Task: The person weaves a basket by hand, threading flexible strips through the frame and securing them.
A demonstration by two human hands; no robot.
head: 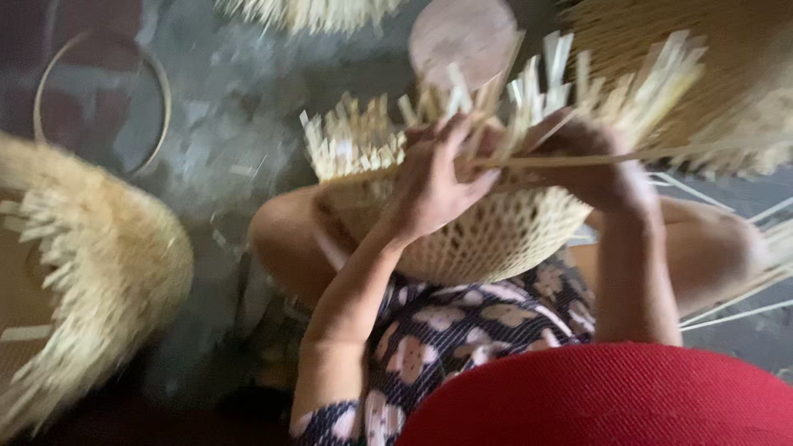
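A half-woven bamboo basket (496, 235) rests on my lap, its open-weave bowl toward me and loose strip ends sticking up along the rim. My left hand (434, 177) lies against the near rim, fingers spread upward among the strips. My right hand (599, 161) is closed on the rim at the right, pinching a long thin bamboo strip (570, 158) that runs level across the top between both hands. The picture is blurred, so the finger grips are hard to make out.
Another unfinished basket (83, 272) with ragged strip ends lies at the left. A bamboo hoop (161, 95) lies on the grey floor behind it. A round wooden disc (462, 33) sits beyond my basket. More woven baskets (743, 74) fill the upper right; loose strips (743, 310) lie at right.
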